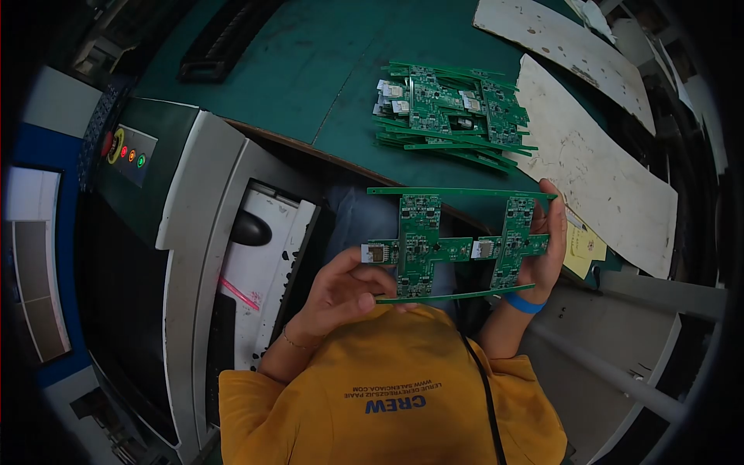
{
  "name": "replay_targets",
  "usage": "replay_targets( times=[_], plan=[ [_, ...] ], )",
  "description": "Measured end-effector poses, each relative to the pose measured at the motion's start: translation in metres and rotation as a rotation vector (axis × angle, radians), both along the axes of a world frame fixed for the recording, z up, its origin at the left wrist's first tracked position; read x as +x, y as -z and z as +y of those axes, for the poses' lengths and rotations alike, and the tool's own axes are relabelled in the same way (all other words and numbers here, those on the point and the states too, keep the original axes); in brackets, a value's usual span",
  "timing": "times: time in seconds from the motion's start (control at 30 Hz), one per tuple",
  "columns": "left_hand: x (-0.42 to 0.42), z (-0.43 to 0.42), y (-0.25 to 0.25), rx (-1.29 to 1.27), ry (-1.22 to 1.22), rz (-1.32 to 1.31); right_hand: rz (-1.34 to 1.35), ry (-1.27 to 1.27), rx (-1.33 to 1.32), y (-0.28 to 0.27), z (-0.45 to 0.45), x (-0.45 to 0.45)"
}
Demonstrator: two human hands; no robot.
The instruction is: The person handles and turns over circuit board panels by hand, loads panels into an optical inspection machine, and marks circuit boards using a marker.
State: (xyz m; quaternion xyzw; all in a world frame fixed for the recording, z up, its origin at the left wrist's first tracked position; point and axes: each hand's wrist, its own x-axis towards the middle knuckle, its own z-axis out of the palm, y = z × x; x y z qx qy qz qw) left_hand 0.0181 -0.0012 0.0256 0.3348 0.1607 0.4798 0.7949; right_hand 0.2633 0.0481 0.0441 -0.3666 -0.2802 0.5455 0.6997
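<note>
A green circuit board panel point(419, 246) is held in front of my chest, with two long rails and small white-labelled modules on it. My left hand point(345, 291) is closed on its lower left corner, thumb by the bottom rail. The right end rests in my right hand point(549, 252), whose fingers wrap around the edge up to the top rail. Part of the right hand is hidden behind the panel. Beyond it, a stack of similar circuit boards point(453, 116) lies on the green table, apart from both hands.
The green table point(333, 70) carries a black slotted rack point(225, 39) and stained whitish boards point(597, 167). A yellow note point(587, 245) lies at the right. On the left stands a machine with lit buttons point(132, 155); a black mouse point(251, 229) sits on a white tray point(263, 287).
</note>
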Motion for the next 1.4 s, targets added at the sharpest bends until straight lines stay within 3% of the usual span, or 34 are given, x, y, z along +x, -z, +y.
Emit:
replay_targets(
  times=[1.4],
  plan=[
    [0.002,0.001,0.01,-0.014,-0.123,0.064,-0.045,-0.053,0.009,-0.008,-0.005,0.001]
  ],
)
